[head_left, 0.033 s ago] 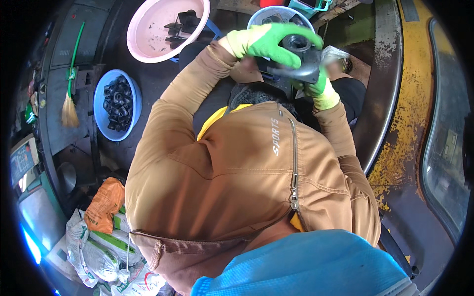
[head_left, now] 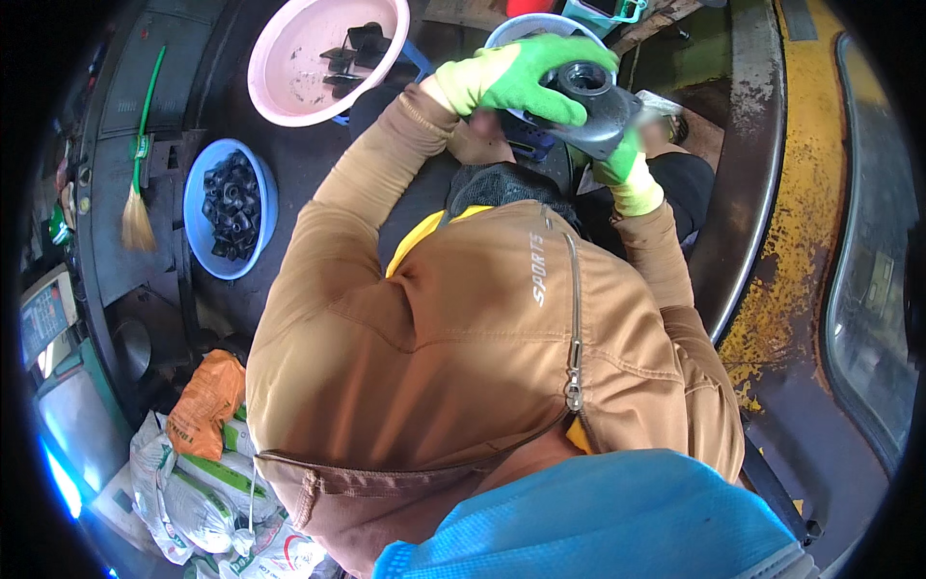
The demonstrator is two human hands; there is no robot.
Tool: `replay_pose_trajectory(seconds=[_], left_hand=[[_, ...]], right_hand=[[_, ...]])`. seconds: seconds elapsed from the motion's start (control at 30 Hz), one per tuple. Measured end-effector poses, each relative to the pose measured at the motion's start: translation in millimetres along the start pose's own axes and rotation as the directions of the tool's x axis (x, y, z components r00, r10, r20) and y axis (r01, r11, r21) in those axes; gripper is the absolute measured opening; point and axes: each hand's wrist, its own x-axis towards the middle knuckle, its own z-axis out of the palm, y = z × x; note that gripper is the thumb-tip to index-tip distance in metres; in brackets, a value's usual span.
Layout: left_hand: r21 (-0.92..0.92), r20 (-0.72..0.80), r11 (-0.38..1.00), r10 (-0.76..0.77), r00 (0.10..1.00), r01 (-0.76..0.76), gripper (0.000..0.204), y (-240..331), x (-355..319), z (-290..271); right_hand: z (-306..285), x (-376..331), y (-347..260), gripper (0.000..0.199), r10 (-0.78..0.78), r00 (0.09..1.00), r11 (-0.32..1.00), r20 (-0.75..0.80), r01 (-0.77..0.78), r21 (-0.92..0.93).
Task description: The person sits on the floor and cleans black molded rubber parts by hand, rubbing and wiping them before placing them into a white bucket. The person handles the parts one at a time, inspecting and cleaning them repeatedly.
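Observation:
Both my hands wear green gloves with paler cuffs. Between them, in front of the blue basin at the top, is a black moulded plastic part (head_left: pixel 600 114) with a round collared opening facing up. My left hand (head_left: pixel 526 79) is wrapped over its left side and far edge, thumb near the opening. From below on the right, my right hand (head_left: pixel 627 172) grips its lower right end; most of those fingers are hidden behind the part. A small pale patch beside the right glove is too blurred to name.
A pink basin (head_left: pixel 280 72) with several black parts stands at the upper left. Small black pieces fill a blue basin (head_left: pixel 270 207) on the left. Another blue basin (head_left: pixel 502 34) sits behind my hands. A broom (head_left: pixel 138 217), sacks (head_left: pixel 198 507) and yellow rusted machinery (head_left: pixel 791 251) flank me.
The black plastic part has turned and tilted in my hands, its collared opening moving slightly right and up. My left hand has shifted with it; my right hand keeps hold near the same place.

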Motion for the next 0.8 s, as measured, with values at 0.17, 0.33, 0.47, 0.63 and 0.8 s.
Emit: replay_pose_trajectory(seconds=[0.17, 0.33, 0.47, 0.63, 0.8], left_hand=[[0.01, -0.414, 0.99, 0.129, 0.901, -0.138, 0.047, -9.6, 4.4, 40.4], [-0.024, -0.532, 0.995, 0.067, 0.844, -0.094, 0.046, -18.5, 3.8, 53.3], [0.049, -0.449, 0.999, 0.025, 0.893, -0.003, 0.042, -11.9, -2.8, 41.4], [-0.033, -0.339, 0.999, -0.027, 0.94, 0.017, 0.041, -12.2, -7.3, 35.7], [-0.115, -0.149, 0.992, 0.033, 0.988, -0.051, 0.039, -19.1, -10.2, 29.5]], right_hand=[[15.0, 8.2, 9.1, 0.05, -0.446, 0.867, 0.824, -0.223, 0.301, -0.48], [21.3, 6.3, 6.2, 0.051, -0.467, 0.857, 0.717, -0.216, 0.224, -0.66], [8.2, 8.7, -5.6, 0.055, -0.301, 0.95, 0.857, -0.088, 0.229, -0.461], [4.4, 7.0, -13.9, 0.054, -0.186, 0.982, 0.922, -0.032, 0.163, -0.351], [-1.4, -1.8, -20.2, 0.053, 0.055, 0.989, 0.997, 0.135, -0.047, -0.063]])
